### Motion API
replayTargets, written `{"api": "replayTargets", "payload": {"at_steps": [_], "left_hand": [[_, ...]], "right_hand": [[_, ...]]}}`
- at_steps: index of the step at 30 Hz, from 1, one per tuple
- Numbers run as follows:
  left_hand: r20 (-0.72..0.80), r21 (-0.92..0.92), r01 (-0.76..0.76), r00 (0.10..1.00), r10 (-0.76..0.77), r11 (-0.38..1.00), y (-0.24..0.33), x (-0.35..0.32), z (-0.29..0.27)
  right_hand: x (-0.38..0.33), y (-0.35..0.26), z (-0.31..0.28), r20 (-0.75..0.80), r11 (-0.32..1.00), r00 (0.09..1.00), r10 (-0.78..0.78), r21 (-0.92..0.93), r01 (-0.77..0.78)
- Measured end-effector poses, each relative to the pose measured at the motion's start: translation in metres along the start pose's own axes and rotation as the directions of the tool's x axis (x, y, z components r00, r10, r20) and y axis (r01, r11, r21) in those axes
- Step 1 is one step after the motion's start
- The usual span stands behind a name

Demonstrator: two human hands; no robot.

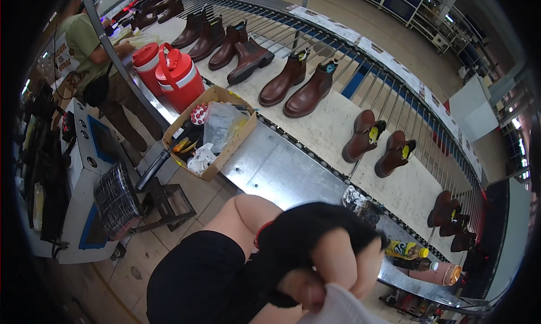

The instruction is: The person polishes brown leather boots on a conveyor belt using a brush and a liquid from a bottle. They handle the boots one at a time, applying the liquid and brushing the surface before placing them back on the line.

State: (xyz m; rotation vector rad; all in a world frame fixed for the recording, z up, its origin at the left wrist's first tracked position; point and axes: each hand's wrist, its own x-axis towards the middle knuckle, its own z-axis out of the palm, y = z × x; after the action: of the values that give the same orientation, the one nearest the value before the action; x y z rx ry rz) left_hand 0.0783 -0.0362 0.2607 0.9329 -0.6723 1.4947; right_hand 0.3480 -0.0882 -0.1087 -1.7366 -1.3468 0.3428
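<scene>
My left hand (338, 256) is raised close to the camera in a black fingerless glove, with the arm bent and a red band at the wrist. Its bare fingers and thumb close on a smooth, pale grey thing (344, 310) at the lower edge, whose kind I cannot make out. My right hand is out of view. Beyond the glove, brown ankle boots stand in pairs along a conveyor; the nearest include one pair (363, 138) with yellow inside. Another brown boot (309, 90) stands farther up the line.
A metal ledge (282, 166) borders the conveyor. On it are a cardboard box (242, 135) of odds and ends, red jugs (179, 81) and, at right, bottles (408, 249). A grey machine (84, 155) and stool (174, 208) stand left, near another person (90, 53).
</scene>
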Motion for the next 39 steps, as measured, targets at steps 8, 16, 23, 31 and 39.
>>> {"api": "replayTargets", "payload": {"at_steps": [8, 16, 23, 31, 39], "left_hand": [[-0.443, 0.621, 0.448, 0.877, -0.184, 0.643, -0.005, -0.032, -0.141], [-0.658, 0.741, 0.671, 0.721, -0.219, -0.02, -0.007, -0.205, -0.266], [-0.69, 0.643, 0.688, 0.711, 0.136, -0.338, 0.009, -0.171, -0.358], [-0.732, 0.537, 0.629, 0.679, 0.059, -0.562, -0.021, -0.048, -0.495], [-0.806, 0.456, 0.673, 0.59, 0.052, -0.582, -0.02, -0.047, -0.522]], "right_hand": [[0.015, -0.025, 0.019, 0.222, 0.946, 0.944, 0.242, -0.273, -0.178], [0.054, -0.057, 0.072, 0.245, 0.9, 0.925, -0.29, -0.26, 0.35], [0.066, -0.058, 0.081, 0.383, 0.882, 0.895, -0.23, -0.306, 0.358], [0.077, -0.075, 0.076, 0.36, 0.901, 0.879, -0.313, -0.181, 0.395], [0.082, -0.082, 0.071, 0.541, 0.945, 0.831, -0.13, -0.186, 0.268]]}}
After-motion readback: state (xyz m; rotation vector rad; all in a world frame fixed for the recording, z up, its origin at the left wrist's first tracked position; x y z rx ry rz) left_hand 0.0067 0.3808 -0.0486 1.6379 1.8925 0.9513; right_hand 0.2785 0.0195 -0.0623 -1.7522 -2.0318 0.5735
